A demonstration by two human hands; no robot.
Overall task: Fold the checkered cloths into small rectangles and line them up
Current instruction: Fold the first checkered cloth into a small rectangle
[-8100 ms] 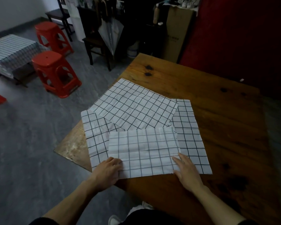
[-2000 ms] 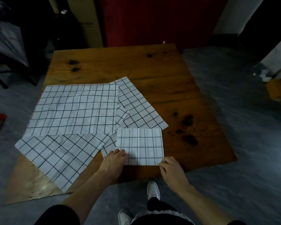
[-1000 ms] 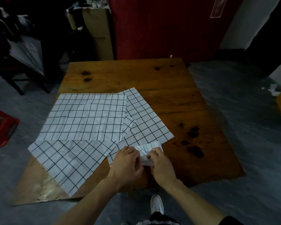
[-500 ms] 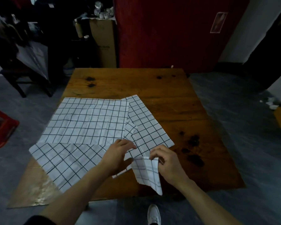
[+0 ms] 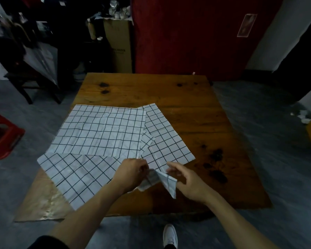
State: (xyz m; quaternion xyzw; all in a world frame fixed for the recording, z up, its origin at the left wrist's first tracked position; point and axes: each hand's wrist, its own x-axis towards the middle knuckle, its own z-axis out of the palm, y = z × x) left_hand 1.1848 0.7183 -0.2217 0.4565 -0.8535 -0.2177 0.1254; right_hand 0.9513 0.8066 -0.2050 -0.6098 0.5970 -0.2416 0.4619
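Since the last frame your left hand [image 5: 133,174] has closed on the folded cloth [image 5: 160,180], gripping it above the table [image 5: 178,97] edge; your right hand [image 5: 187,180] hovers relaxed beside it. Three spread cloths [image 5: 104,132] lie overlapping behind.

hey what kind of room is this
Probably a storeroom or back room of a small eatery, though that's a guess: a worn wooden table, a cardboard box stuffed with clutter, and a red plastic stool.
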